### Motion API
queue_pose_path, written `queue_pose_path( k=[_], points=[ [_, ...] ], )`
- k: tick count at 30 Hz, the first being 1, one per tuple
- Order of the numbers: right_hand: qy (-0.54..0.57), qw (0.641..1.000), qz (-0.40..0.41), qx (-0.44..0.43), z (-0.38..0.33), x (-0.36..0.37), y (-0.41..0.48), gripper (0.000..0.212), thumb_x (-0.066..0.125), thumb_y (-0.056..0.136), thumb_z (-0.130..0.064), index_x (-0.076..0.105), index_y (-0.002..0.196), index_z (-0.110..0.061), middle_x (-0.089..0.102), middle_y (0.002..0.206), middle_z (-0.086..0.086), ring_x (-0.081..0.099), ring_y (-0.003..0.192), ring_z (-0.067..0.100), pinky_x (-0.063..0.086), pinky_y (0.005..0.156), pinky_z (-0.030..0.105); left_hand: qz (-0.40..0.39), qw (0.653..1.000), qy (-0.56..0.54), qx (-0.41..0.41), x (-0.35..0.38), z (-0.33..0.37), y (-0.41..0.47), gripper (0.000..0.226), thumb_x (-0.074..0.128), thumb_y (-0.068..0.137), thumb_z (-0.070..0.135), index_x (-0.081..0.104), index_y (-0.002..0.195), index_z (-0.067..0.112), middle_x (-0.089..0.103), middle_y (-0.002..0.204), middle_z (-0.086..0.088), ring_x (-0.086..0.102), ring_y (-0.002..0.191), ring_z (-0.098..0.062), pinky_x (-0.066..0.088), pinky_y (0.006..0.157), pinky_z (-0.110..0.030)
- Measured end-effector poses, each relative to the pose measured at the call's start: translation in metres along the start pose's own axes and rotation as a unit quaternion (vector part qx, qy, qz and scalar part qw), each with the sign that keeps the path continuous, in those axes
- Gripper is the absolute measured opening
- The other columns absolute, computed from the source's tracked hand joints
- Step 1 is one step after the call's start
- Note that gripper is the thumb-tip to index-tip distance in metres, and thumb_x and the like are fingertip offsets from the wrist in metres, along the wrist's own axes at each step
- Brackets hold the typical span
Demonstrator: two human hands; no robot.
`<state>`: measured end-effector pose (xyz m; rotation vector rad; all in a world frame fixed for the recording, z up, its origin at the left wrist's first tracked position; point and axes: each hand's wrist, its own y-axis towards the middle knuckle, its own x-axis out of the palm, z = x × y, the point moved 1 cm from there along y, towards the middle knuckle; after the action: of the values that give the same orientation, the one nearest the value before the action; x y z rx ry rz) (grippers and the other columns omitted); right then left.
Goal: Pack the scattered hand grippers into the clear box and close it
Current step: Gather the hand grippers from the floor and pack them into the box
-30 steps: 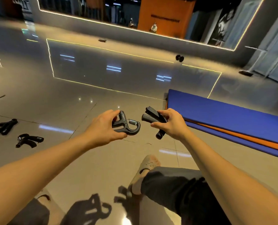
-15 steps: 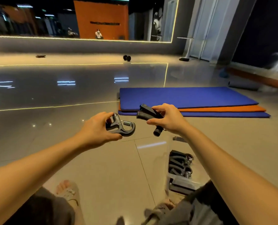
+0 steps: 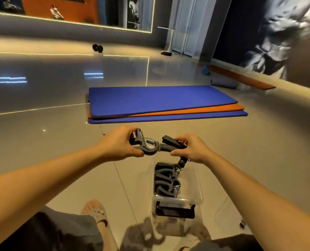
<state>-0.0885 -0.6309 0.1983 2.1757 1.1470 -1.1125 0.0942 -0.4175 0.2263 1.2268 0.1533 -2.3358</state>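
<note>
While the left hand (image 3: 121, 142) curls round 1 gripper (image 3: 148, 144), the right hand (image 3: 192, 148) grips another gripper (image 3: 169, 144), both above the box (image 3: 179, 201). Inside it lie more grippers (image 3: 164, 180).

Left grip (image 3: 119, 144) held hand gripper (image 3: 148, 145), right grip (image 3: 192, 149) second hand gripper (image 3: 169, 143), both over clear box (image 3: 179, 201) containing packed grippers (image 3: 164, 180).

Dark grey shorts (image 3: 60, 232) and a beige open-toed slide sandal (image 3: 98, 213).

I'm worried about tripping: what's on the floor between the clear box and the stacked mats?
Only bare tiles, in the head view; left hand and right hand hang above, holding grippers.
</note>
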Motion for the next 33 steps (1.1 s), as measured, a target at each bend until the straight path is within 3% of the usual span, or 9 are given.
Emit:
queue_pose_path(
  k=[2,4,7,10,13,18,27,33],
  points=[
    [0.009,1.0,0.009,0.018,0.028,0.014,0.006,0.048,0.086,0.073,-0.046,0.071,0.116,-0.031,0.063,0.091,-0.017,0.062,0.084,0.008,0.05,0.069,0.024,-0.009,1.0,-0.008,0.005,0.015,-0.004,0.023,0.053,0.088,0.065,0.047,0.061,0.107,0.03,0.062,0.095,0.013,0.063,0.086,-0.01,0.059,0.074,-0.032],
    [0.016,0.999,0.016,0.027,0.055,0.031,0.015,0.054,0.087,0.07,-0.047,0.071,0.12,-0.032,0.062,0.092,-0.021,0.061,0.087,0.008,0.047,0.07,0.022,-0.008,1.0,-0.024,-0.003,0.035,-0.009,0.042,0.056,0.088,0.065,0.047,0.058,0.11,0.031,0.06,0.094,0.015,0.062,0.085,-0.01,0.055,0.067,-0.024],
    [0.026,0.998,0.002,0.055,0.088,0.056,0.03,0.069,0.087,0.069,-0.05,0.066,0.131,-0.03,0.06,0.111,-0.015,0.06,0.104,0.014,0.053,0.086,0.033,-0.011,0.999,-0.037,-0.006,0.065,-0.016,0.063,0.061,0.088,0.067,0.045,0.056,0.117,0.031,0.055,0.089,0.019,0.06,0.081,-0.008,0.043,0.059,-0.014],
    [0.038,0.997,-0.024,0.061,0.115,0.078,0.042,0.057,0.084,0.069,-0.05,0.07,0.121,-0.034,0.064,0.109,-0.009,0.062,0.1,0.015,0.054,0.09,0.044,-0.021,1.0,-0.022,0.0,0.079,-0.022,0.084,0.062,0.088,0.067,0.046,0.057,0.118,0.03,0.054,0.083,0.021,0.058,0.074,-0.002,0.038,0.051,-0.008],
    [0.028,0.997,-0.035,0.061,0.137,0.101,0.053,0.054,0.083,0.071,-0.049,0.069,0.121,-0.036,0.057,0.1,-0.011,0.058,0.094,0.013,0.053,0.089,0.043,-0.029,0.999,-0.012,-0.004,0.085,-0.032,0.102,0.063,0.088,0.066,0.046,0.059,0.119,0.028,0.056,0.08,0.02,0.06,0.071,-0.002,0.039,0.045,-0.008],
    [-0.026,0.993,-0.08,0.078,0.172,0.139,0.067,0.078,0.081,0.076,-0.052,0.054,0.144,-0.026,0.057,0.132,-0.004,0.055,0.12,0.02,0.049,0.098,0.04,-0.055,0.998,0.017,-0.018,0.09,-0.06,0.118,0.079,0.087,0.067,0.046,0.055,0.134,0.02,0.052,0.088,0.019,0.058,0.079,-0.005,0.041,0.059,-0.013],
    [-0.082,0.989,-0.096,0.072,0.202,0.172,0.095,0.08,0.076,0.08,-0.055,0.048,0.149,-0.024,0.055,0.118,-0.006,0.053,0.11,0.018,0.048,0.09,0.036,-0.101,0.994,0.017,-0.036,0.113,-0.078,0.154,0.082,0.088,0.068,0.044,0.053,0.138,0.021,0.054,0.091,0.017,0.057,0.081,-0.003,0.041,0.061,-0.014],
    [-0.103,0.984,-0.142,0.026,0.205,0.206,0.112,0.077,0.076,0.081,-0.054,0.049,0.147,-0.025,0.055,0.123,-0.006,0.049,0.115,0.019,0.046,0.091,0.035,-0.146,0.989,0.007,-0.04,0.124,-0.094,0.177,0.091,0.087,0.067,0.046,0.048,0.144,0.018,0.058,0.102,0.011,0.061,0.09,-0.009,0.054,0.08,-0.026]
  ],
)
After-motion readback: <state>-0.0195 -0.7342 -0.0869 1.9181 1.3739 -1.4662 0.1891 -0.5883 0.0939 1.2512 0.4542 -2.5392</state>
